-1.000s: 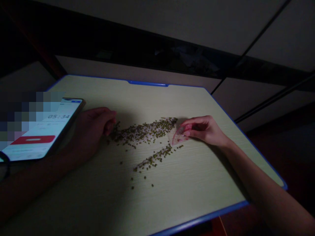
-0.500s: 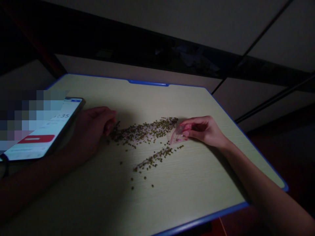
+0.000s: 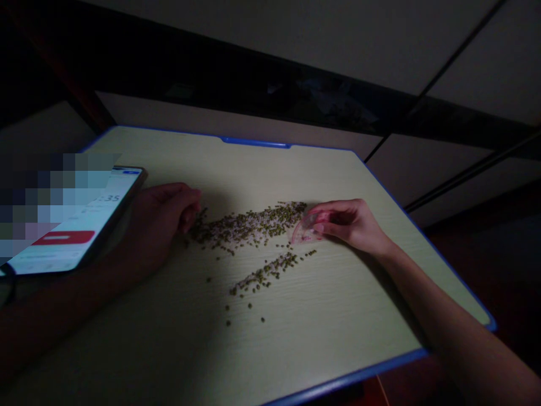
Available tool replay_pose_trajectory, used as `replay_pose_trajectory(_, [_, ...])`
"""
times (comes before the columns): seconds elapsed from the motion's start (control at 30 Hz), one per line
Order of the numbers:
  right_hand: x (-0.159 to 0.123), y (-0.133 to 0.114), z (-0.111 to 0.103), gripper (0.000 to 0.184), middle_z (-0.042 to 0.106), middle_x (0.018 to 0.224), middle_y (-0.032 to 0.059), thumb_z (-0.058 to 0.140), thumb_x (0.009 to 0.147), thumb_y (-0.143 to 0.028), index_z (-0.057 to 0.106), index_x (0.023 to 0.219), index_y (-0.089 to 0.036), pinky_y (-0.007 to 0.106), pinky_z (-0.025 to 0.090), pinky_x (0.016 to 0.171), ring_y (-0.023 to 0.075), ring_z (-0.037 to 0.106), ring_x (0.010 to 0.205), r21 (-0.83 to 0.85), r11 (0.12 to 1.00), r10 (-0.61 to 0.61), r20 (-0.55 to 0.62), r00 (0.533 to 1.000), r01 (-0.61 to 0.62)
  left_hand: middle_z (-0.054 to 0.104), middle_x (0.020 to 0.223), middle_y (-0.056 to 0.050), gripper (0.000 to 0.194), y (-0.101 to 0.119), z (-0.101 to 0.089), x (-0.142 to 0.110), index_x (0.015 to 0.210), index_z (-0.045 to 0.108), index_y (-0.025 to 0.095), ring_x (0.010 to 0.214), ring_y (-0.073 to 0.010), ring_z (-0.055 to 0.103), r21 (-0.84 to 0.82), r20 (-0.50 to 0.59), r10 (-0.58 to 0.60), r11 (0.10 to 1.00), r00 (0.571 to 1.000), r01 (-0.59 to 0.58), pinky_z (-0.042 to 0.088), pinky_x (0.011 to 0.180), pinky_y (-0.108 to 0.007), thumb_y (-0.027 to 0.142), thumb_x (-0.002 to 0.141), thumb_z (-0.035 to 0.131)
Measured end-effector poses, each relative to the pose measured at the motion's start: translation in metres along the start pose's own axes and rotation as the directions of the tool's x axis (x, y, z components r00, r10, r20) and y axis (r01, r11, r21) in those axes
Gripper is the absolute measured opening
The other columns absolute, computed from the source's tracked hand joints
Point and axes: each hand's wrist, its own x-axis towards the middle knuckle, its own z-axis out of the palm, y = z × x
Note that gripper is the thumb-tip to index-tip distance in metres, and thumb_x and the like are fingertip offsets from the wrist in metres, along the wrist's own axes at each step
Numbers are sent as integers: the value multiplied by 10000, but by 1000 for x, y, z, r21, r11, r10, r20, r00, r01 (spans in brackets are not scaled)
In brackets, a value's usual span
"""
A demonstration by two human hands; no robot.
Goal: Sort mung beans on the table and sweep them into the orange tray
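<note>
A long heap of small green beans mixed with white grains lies across the middle of the table, with a thinner strip of beans nearer to me. At the heap's right end, my right hand pinches a clear plastic protractor with red markings. The protractor is tilted, its lower edge beside the beans. My left hand rests at the heap's left end, fingers curled in, in shadow. Whatever may be inside those fingers is hidden.
A lit phone lies on the left, partly behind my left forearm. The pale table has a blue rim and a raised blue lip at its far edge. Cabinet panels stand behind. Several stray beans lie toward me.
The protractor in my right hand has tilted slightly, its lower corner lifting a little. My left hand and the beans look much the same.
</note>
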Motion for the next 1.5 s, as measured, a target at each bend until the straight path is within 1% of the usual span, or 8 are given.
replay_pose_trajectory(0.13, [1,1,1,210,639,622,-2,746,650,-149,756,860,-163,229,480,498,97,550,525,-34,999,-24,-10,1000,23,378,343,48,290,0,-1,-1,398,449,194,348,-73,321,-18,-14,-48,999,999,48,240,397,-223,181,684,496])
replay_pose_trajectory(0.3, [4,0,6,215,660,655,14,754,629,-157,759,844,-148,228,478,495,101,548,538,-46,999,-20,-56,998,18,386,351,50,295,-3,-2,0,415,459,188,356,-72,331,-27,-2,-38,999,999,38,253,409,-227,180,706,505])
replay_pose_trajectory(0.43, [4,1,7,218,652,647,1,755,627,-139,762,845,-157,212,473,498,89,542,538,-8,999,-33,-21,999,33,395,370,52,281,-7,-2,3,418,459,186,369,-71,336,-95,6,-14,995,1000,14,250,408,-223,173,691,521])
replay_pose_trajectory(0.67, [3,2,0,219,670,692,8,757,664,-149,763,881,-175,235,508,564,107,577,602,24,1000,-15,80,997,13,354,324,51,382,16,4,-6,355,421,194,349,-77,293,-39,-17,-138,990,990,137,244,411,-218,85,720,457])
replay_pose_trajectory(0.77, [2,2,-3,220,671,686,7,763,667,-150,763,885,-176,227,502,559,102,574,590,36,999,1,98,995,-4,351,321,51,388,21,3,-8,357,422,190,350,-75,301,-12,-23,-125,992,992,124,243,411,-211,80,728,452])
replay_pose_trajectory(1.13, [1,1,-9,210,679,699,8,768,668,-117,760,870,-173,201,488,554,88,590,598,90,995,24,166,986,-40,378,335,64,275,-5,0,1,396,459,184,340,-61,325,-81,-12,-48,996,999,47,241,384,-196,179,667,507])
replay_pose_trajectory(1.37, [-1,3,-8,233,671,680,7,767,660,-112,760,882,-181,218,486,556,97,584,598,95,995,15,153,988,-30,351,302,68,412,16,5,-5,353,415,170,325,-52,299,-27,-46,-154,988,987,152,218,393,-183,15,735,435])
replay_pose_trajectory(1.5, [0,3,-6,225,675,694,13,759,664,-108,759,880,-166,223,490,553,96,578,587,83,996,10,152,988,-23,346,292,65,445,22,7,-8,336,410,167,325,-50,289,-13,-47,-160,987,986,160,217,401,-181,-33,734,398])
